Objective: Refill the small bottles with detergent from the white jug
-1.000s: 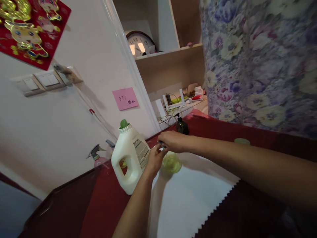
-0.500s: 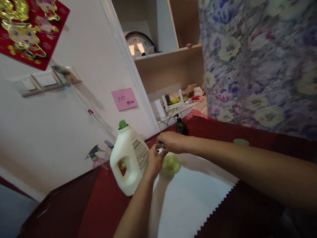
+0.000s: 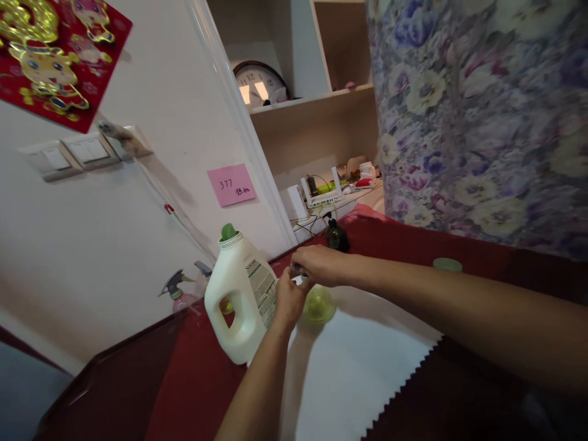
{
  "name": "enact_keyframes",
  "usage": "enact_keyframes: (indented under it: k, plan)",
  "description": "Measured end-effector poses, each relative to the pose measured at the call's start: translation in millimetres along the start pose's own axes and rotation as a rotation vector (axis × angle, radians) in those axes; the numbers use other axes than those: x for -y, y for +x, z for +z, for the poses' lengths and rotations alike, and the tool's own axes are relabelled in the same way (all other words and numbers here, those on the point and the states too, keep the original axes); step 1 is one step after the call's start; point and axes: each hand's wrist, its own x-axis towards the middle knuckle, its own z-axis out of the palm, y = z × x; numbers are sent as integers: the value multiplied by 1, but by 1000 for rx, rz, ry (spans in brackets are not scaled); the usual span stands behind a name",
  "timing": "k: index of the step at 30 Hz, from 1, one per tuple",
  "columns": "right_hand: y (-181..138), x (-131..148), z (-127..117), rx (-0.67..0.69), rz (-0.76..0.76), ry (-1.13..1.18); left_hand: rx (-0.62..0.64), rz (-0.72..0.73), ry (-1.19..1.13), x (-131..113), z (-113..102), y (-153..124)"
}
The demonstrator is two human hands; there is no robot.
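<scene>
My left hand (image 3: 290,299) and my right hand (image 3: 320,264) meet above the far end of a white cloth (image 3: 358,373). Both have their fingers closed around a small, dark-looking thing (image 3: 298,269) that is mostly hidden, so its kind does not show. Just below and to the right of my left hand, a clear cup (image 3: 320,305) with yellowish-green contents stands on the cloth. To the left of my hands, a large cream detergent jug (image 3: 239,294) stands upright with a green piece (image 3: 228,231) in its open neck.
A dark pump bottle (image 3: 337,236) stands behind my right hand. Spray bottles (image 3: 181,300) stand against the wall. A green round lid (image 3: 447,264) lies beyond my right forearm on the red-covered table (image 3: 179,380). A router (image 3: 324,193) and cables sit on the shelf behind.
My hands stay together at almost the same place, with only a slight shift of the left hand and forearm to the right. The cup and jug look unmoved.
</scene>
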Motion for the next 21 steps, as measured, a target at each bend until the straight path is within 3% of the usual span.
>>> enact_keyframes:
  k: [10,17,21]
  plan:
    - [-1,-3,1,-9,-18,9,177,19,-181,-20,-8,-8]
    - [-1,-1,0,-9,10,39,76,-24,-185,-20,-2,-8]
    - [0,-1,2,-23,23,101,80,-19,-159,-21,-3,-7]
